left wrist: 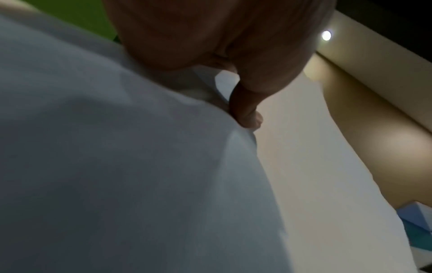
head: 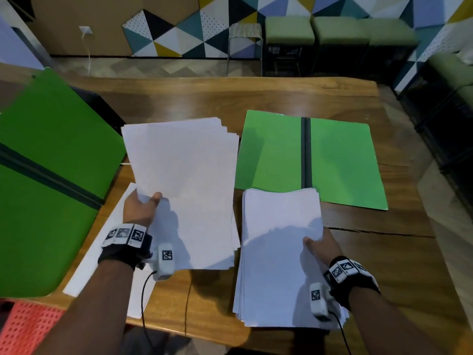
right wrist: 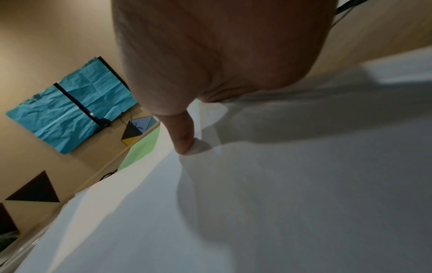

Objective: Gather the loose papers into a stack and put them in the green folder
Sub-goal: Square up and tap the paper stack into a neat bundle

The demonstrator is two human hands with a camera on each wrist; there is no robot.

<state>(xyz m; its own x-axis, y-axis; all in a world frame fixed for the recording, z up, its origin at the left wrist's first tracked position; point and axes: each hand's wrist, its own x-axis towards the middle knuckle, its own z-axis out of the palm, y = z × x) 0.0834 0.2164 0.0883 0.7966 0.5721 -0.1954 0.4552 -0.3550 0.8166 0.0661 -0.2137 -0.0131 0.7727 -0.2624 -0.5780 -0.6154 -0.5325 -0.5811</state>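
My left hand (head: 143,204) holds a fanned bundle of white papers (head: 184,185) by its left edge, thumb on top, lifted above the table. The thumb (left wrist: 245,110) presses on the sheets (left wrist: 117,166) in the left wrist view. My right hand (head: 318,244) grips a second stack of white papers (head: 279,252) at its right edge, thumb (right wrist: 182,136) on top of the paper (right wrist: 280,184). An open green folder (head: 340,160) lies flat on the table just beyond the right stack, whose far edge overlaps it. The fingers under both bundles are hidden.
A second green folder (head: 46,175) lies open at the table's left edge. More white sheets (head: 102,252) lie on the wooden table (head: 384,265) under my left arm. A red perforated crate (head: 28,326) sits at lower left. Stools (head: 289,32) stand beyond the table.
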